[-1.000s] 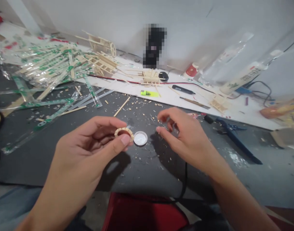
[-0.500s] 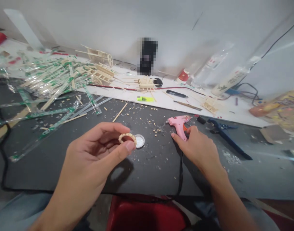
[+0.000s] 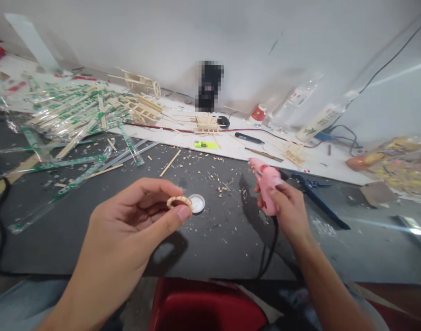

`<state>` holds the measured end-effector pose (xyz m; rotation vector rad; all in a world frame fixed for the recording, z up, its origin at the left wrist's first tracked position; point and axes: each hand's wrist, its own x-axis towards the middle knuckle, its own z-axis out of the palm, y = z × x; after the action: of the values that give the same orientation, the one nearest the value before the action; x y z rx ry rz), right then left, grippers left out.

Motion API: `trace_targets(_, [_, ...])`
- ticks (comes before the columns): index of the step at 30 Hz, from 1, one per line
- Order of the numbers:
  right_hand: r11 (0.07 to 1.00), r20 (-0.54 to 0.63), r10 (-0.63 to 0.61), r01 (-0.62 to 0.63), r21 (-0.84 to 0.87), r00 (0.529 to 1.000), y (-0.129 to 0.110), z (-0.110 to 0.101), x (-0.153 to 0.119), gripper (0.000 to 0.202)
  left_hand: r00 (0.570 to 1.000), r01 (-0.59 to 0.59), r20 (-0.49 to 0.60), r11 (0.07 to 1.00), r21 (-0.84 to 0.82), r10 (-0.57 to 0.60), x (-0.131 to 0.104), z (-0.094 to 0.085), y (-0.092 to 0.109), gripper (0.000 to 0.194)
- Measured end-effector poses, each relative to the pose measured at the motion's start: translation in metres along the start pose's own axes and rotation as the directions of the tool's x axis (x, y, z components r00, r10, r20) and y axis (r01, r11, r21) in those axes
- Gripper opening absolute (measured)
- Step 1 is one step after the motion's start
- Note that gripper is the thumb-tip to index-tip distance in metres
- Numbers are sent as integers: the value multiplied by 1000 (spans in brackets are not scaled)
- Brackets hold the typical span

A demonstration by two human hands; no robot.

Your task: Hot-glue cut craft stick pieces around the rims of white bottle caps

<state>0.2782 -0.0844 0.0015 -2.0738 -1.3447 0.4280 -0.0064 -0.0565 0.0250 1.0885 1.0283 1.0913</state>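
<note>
Over the dark table [image 3: 213,243], the left hand [image 3: 134,218] is half curled, thumb and forefinger pinching; the right hand [image 3: 293,204] wraps a pink glue gun [image 3: 270,186], its trigger seemingly hidden. In the left hand's pinch is a wooden ring [image 3: 179,199], near a small round dish [image 3: 198,203].

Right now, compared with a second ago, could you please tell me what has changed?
The right hand has taken hold of the pink glue gun and raised it off the dark tabletop. The left hand still pinches the small pale ring; the round white dish stays on the tabletop.
</note>
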Motion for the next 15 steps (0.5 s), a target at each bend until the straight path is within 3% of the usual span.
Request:
trace_targets(3, [951,188,-24,-35,306,982,-7,-2,-9,48,999,40,-5,999,14,-40,1,0,-2,16])
trace_targets(6, [831,381,-5,-208,516,925,-8,4,-11,41,997,72,10,997,30,-72,4,-2,-11,15])
trace_targets(9, [698,569,-75,-364,616,819,0,13,-10,40,989,146,33,988,44,-148,7,-4,-24,13])
trace_targets(12, [631,659,-237,-403,663,714,14,22,-11,42,974,224,28,974,32,-225,8,-2,-34,10])
trace_targets(15, [648,669,-251,-392,653,700,24,26,-17,52,953,304,-14,953,-17,-304,9,4,-39,11])
